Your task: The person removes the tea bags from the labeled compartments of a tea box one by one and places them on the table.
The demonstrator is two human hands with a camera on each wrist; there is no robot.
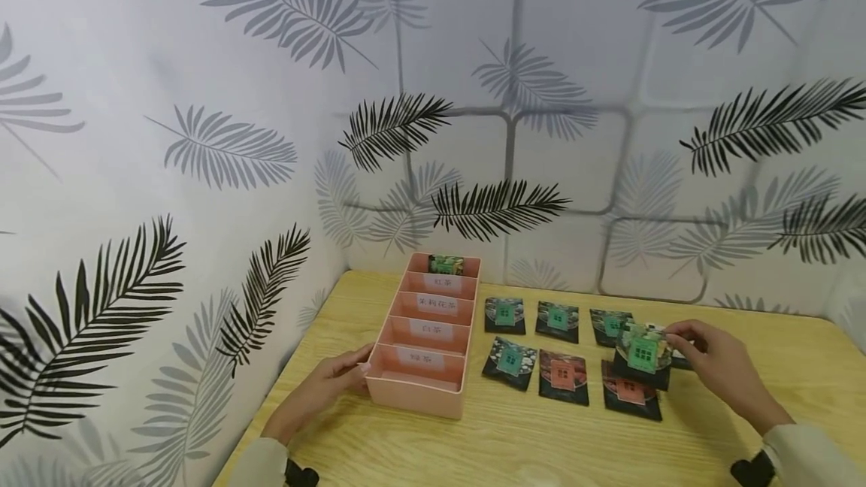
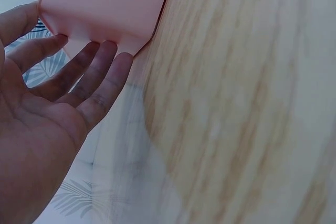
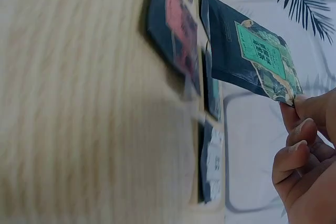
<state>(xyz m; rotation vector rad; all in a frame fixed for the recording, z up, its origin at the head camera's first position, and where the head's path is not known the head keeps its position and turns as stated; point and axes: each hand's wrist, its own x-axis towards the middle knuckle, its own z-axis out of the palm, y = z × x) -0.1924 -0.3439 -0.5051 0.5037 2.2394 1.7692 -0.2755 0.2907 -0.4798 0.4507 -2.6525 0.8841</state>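
My right hand (image 1: 717,363) pinches a dark tea sachet (image 1: 641,355) with a green label by its upper corner, between thumb and forefinger. In the right wrist view the held tea sachet (image 3: 252,51) hangs tilted above the others. It overlaps a red-labelled sachet (image 1: 632,397) in the head view. My left hand (image 1: 331,378) rests at the near left corner of a long pink divided box (image 1: 416,397). Seen from the left wrist, the fingertips of that hand (image 2: 58,93) touch the box wall, fingers spread and loosely bent.
Several more dark sachets, such as a green-labelled one (image 1: 510,363) and a red-labelled one (image 1: 564,378), lie in two rows right of the box. Labelled dividers (image 1: 429,331) split the box; a green packet (image 1: 445,265) sits in its farthest compartment. Leaf-patterned walls (image 1: 473,156) border the wooden table (image 1: 528,449).
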